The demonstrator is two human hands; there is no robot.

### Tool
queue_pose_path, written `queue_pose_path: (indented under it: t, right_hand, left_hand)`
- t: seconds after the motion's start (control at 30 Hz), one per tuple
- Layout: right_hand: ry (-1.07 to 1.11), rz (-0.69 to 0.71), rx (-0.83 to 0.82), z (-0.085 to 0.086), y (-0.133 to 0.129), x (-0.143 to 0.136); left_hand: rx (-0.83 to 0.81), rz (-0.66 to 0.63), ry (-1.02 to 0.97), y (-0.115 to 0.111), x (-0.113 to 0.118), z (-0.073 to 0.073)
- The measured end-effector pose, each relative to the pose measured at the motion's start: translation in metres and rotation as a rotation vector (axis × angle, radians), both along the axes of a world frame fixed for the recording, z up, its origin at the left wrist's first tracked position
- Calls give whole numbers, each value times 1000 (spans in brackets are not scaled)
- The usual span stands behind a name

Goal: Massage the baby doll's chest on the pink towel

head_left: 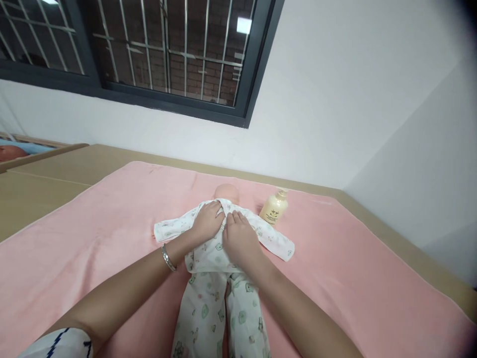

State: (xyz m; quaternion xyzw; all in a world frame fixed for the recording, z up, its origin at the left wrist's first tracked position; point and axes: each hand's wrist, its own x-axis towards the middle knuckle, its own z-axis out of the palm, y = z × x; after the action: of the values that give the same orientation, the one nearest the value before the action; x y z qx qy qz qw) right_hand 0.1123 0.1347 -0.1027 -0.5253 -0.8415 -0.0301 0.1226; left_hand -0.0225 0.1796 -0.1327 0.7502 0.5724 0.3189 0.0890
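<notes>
A baby doll (226, 191) lies on its back, its head partly hidden beyond the collar and its arms spread. It wears a white long-sleeved top (208, 258) with a small print and matching trousers (244, 313) with green figures. On the chest, my left hand (207, 221) is closed on the front of the top near the collar. Close beside it, my right hand (241, 236) presses its fingers together on the other side of the front opening. Both sets of fingertips are partly hidden by the hands.
The doll lies on a pink blanket (335, 268) spread over a wooden surface (48, 191). A pale yellow pump bottle (275, 206) stands beside the doll's right-hand sleeve in view. A white wall and a barred window (167, 54) rise behind. Something reddish-brown (12, 152) shows at the far left.
</notes>
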Motion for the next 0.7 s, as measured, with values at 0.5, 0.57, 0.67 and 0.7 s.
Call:
queue_pose_path:
  t: [0.5,0.57,0.67,0.7]
  right_hand:
    - [55,-18,-75,2,1,-1]
    - [98,-13,-93,5,6,2]
    - [188,-5,-126,7,31,16]
    - [214,13,-136,7,39,20]
  left_hand:
    - [-53,12,61,-2,1,6]
    - [-12,49,93,-7,5,3]
    - [87,75,131,-23,19,-3]
    - [105,68,135,-28,22,-5]
